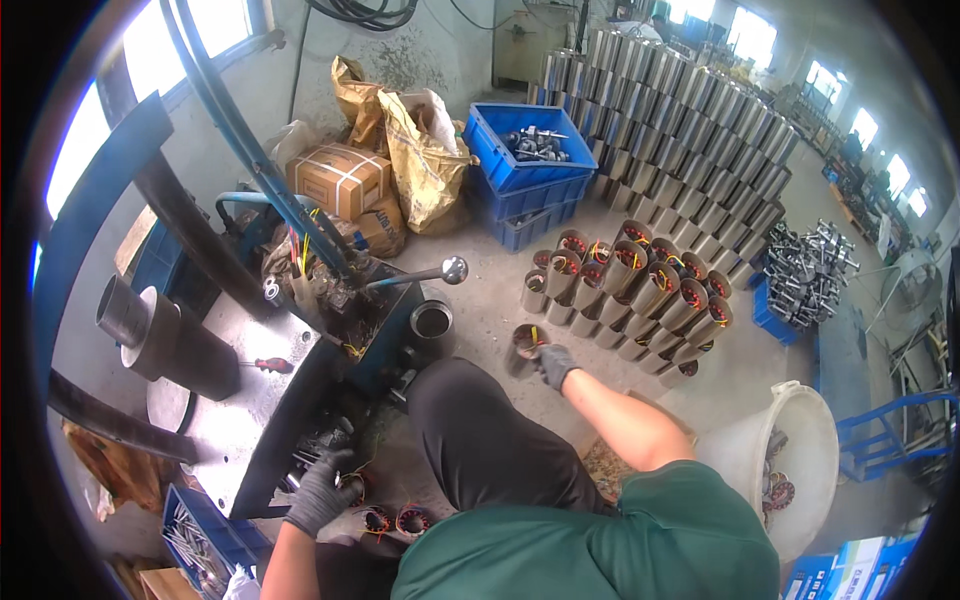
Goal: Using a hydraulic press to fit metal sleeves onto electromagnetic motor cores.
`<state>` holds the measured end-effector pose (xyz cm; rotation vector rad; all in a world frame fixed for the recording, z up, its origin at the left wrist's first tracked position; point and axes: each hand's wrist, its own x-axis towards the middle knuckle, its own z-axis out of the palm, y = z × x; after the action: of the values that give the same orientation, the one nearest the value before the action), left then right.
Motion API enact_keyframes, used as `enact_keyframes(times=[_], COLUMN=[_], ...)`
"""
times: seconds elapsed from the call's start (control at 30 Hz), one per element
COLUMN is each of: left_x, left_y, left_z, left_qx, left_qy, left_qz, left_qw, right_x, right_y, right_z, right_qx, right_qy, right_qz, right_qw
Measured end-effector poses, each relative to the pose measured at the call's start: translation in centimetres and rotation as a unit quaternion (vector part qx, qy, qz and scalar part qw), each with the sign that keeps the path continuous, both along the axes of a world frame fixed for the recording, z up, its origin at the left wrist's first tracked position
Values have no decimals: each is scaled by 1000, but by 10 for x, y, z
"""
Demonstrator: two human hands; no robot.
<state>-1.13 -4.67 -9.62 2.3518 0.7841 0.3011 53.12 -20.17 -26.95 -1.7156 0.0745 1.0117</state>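
Observation:
My right hand point(554, 367), in a dark grey glove, grips the rim of an upright metal motor casing point(522, 362) on the floor. Coloured wires and a winding show inside that casing. Down at the left, my gloved left hand point(322, 494) has its fingers apart beside the press table. Close to it are two wound stators, one stator point(412, 521) with red and yellow wires and a darker stator point(376, 521). A further bit of wire shows at the left fingertips; whether they touch it I cannot tell. An empty-looking metal cylinder point(432, 321) stands beyond my knee.
A press table point(262, 400) with a screwdriver point(272, 366) and a ball-ended lever point(454, 270) stands left. Ahead are several filled casings point(630, 262), stacked shiny cylinders point(680, 130) and blue crates point(482, 150). Rotor shafts point(810, 270) and a white bucket point(818, 440) are at right.

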Motion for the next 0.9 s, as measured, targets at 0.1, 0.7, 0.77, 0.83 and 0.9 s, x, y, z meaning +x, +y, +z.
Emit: enact_keyframes(times=[0.1,0.7,0.77,0.83,0.9], left_x=[-10,9,-37,-37,-30], left_y=[-14,5,-4,-5,-14], left_z=[2,-43,-45,-44,-27], left_qx=[-28,-38,-45,-37,-47], left_qy=[129,262,300,306,320], left_qz=[-24,16,64,58,67], left_qw=[991,964,951,950,944], right_x=[18,235,185,186,178], right_y=[3,107,142,128,134], right_z=[25,107,146,144,168], right_qx=[61,296,196,35,34], right_qy=[-49,5,95,-7,-9], right_qz=[-62,-588,-518,-352,-435], right_qw=[995,753,827,935,900])
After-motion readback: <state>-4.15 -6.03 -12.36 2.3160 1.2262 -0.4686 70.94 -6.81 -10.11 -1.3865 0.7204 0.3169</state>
